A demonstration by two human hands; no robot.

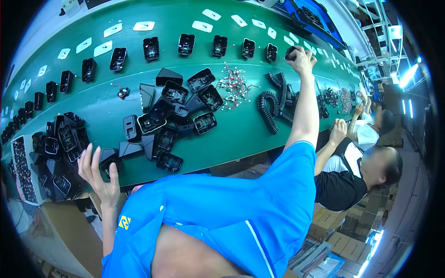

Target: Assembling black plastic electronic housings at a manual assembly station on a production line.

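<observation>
My right hand (303, 61) reaches to the far side of the green table (204, 153). Its fingers are closed round a small black plastic housing (290, 53), partly hidden by them, at the right end of a row of similar open housings (187, 45). My left hand (99, 178) is held over the near left edge with fingers spread and nothing in them. Beside it lies a heap of black housings (67, 136). Another loose pile of black housings (176, 92) covers the table's middle, some showing wiring inside.
White cards (143, 26) line the back. Small wired connectors (236, 85) and curved rows of black parts (268, 109) lie right of the pile. A tray of small parts (22, 169) stands far left. A person (354, 171) sits at my right, another beyond; cartons (350, 245) stand behind.
</observation>
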